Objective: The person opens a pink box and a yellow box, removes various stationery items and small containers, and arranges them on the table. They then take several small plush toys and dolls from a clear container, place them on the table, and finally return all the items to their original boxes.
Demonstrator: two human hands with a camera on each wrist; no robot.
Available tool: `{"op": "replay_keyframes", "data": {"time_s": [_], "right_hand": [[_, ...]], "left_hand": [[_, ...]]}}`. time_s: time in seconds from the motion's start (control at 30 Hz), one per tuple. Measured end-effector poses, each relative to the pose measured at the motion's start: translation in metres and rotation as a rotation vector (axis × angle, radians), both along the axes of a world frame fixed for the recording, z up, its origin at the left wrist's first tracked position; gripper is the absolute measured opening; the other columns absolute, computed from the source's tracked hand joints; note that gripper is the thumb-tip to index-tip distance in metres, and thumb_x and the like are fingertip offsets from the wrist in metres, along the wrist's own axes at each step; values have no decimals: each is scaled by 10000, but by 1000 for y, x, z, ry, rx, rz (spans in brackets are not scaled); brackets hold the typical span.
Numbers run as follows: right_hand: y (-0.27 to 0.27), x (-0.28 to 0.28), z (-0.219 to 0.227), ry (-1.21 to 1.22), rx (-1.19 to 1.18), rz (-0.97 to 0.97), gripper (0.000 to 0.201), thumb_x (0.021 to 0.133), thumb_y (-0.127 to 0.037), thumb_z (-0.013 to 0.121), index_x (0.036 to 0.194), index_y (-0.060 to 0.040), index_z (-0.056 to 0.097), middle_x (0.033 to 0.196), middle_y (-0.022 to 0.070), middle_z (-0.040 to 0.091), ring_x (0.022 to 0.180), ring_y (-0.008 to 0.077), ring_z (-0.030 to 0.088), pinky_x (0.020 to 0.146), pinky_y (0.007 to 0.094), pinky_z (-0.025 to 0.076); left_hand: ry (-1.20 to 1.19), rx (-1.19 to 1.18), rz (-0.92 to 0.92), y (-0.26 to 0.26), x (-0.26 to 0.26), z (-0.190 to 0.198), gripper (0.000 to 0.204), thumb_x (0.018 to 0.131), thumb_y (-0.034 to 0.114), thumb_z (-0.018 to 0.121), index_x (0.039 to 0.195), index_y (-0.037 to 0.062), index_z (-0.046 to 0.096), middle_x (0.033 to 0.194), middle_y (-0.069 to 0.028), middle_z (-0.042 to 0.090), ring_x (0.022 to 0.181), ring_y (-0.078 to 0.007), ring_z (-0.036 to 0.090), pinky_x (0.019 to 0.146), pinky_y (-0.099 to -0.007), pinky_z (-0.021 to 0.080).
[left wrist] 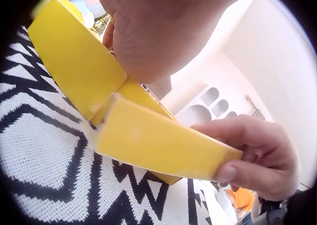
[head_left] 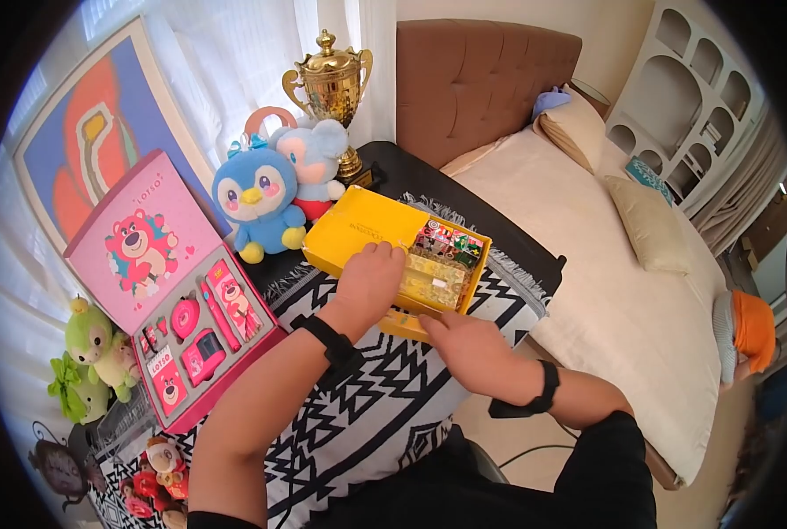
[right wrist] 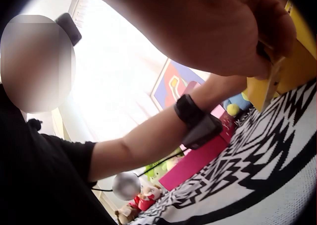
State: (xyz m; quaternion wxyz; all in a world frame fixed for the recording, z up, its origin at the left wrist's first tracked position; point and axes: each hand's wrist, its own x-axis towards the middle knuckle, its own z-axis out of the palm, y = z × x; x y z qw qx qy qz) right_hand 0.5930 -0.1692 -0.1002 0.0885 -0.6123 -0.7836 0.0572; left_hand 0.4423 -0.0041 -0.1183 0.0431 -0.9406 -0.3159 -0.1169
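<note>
A yellow box (head_left: 327,238) with faint printing on its lid sits at an angle on the patterned cloth. Its right half is uncovered, showing small colourful packs (head_left: 451,242) and a pale yellow patterned pack (head_left: 433,280) inside. My left hand (head_left: 371,286) lies over the box's middle, fingers curled at the edge of the lid part. At the box's near side, my right hand (head_left: 477,353) holds a yellow side flap (left wrist: 158,140). In the left wrist view, the right thumb and fingers pinch the flap's end, and the flap stands out from the box.
A pink gift set box (head_left: 208,388) stands lidded back at left, beside green plush toys (head_left: 98,353). Behind the yellow box are a blue penguin plush (head_left: 257,198), a pale plush (head_left: 310,159) and a gold trophy (head_left: 332,88). A bed (head_left: 623,309) lies to the right.
</note>
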Motion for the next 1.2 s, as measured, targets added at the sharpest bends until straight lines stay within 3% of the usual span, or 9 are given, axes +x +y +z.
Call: {"op": "replay_keyframes", "data": {"time_s": [0.17, 0.23, 0.5, 0.83, 0.9, 0.97, 1.03, 1.1, 1.2], "right_hand": [[-20, 28, 37, 55, 41, -50, 370, 892, -72, 637, 1257, -31, 591, 929, 163, 632, 813, 374, 660, 687, 461, 544], [-12, 39, 47, 12, 236, -171, 346, 891, -60, 638, 1232, -28, 595, 938, 166, 630, 835, 379, 652, 708, 467, 535], [67, 66, -9, -31, 302, -140, 230, 844, -65, 666, 1038, 16, 572, 920, 199, 632, 931, 376, 638, 801, 457, 536], [79, 77, -28, 17, 248, -85, 138, 862, -78, 681, 847, 57, 655, 947, 202, 622, 916, 395, 622, 823, 451, 534], [66, 70, -12, 165, 478, -174, 278, 895, -104, 674, 1120, 58, 676, 1028, 218, 613, 972, 385, 631, 850, 440, 536], [60, 70, -20, 206, 593, -272, 355, 914, -140, 667, 1212, 52, 636, 1105, 228, 611, 1026, 396, 624, 884, 447, 530], [53, 76, -40, 246, 715, -386, 435, 934, -176, 660, 1303, 45, 596, 1183, 239, 609, 1081, 408, 618, 918, 453, 524], [54, 86, -68, 566, 424, -568, 500, 957, -207, 644, 1385, 22, 527, 1221, 279, 611, 1083, 407, 628, 925, 447, 519], [55, 83, -59, 631, 152, -508, 493, 962, -186, 616, 1392, 31, 512, 1207, 305, 618, 1071, 399, 643, 911, 440, 524]], "left_hand": [[-1, 10, -11, 2, -2, -1, 190, 841, 53, 625, 1030, 41, 609, 1025, -134, 658, 1004, -303, 647, 882, -386, 537], [0, 11, -15, 0, 0, -1, 193, 842, 50, 624, 1035, 39, 607, 1027, -136, 658, 1005, -306, 647, 883, -389, 537], [49, 16, -1, -1, -2, 3, 214, 887, 83, 622, 1097, 47, 610, 1057, -120, 664, 1030, -279, 657, 868, -369, 555], [-4, 5, -10, 3, -3, -1, 166, 905, 120, 628, 1047, 36, 610, 1023, -138, 668, 1010, -306, 656, 859, -399, 549], [-244, -76, 13, 7, -5, 8, 218, 934, 200, 633, 1033, 6, 614, 1003, -179, 665, 1005, -364, 643, 867, -452, 530], [-484, 82, 137, 34, -19, 5, 305, 948, 269, 638, 1035, -22, 614, 990, -214, 661, 1000, -412, 626, 878, -497, 507], [-549, -14, 388, 65, -42, -11, 335, 933, 276, 652, 1050, -36, 615, 1029, -247, 670, 1031, -424, 622, 896, -509, 501], [-528, -108, 439, 82, -62, -32, 353, 928, 280, 655, 1065, -42, 608, 1049, -265, 670, 1043, -426, 626, 903, -510, 500], [-486, -230, 456, 70, -64, -32, 388, 920, 282, 657, 1096, -56, 591, 1069, -297, 671, 1041, -440, 638, 901, -514, 505]]}}
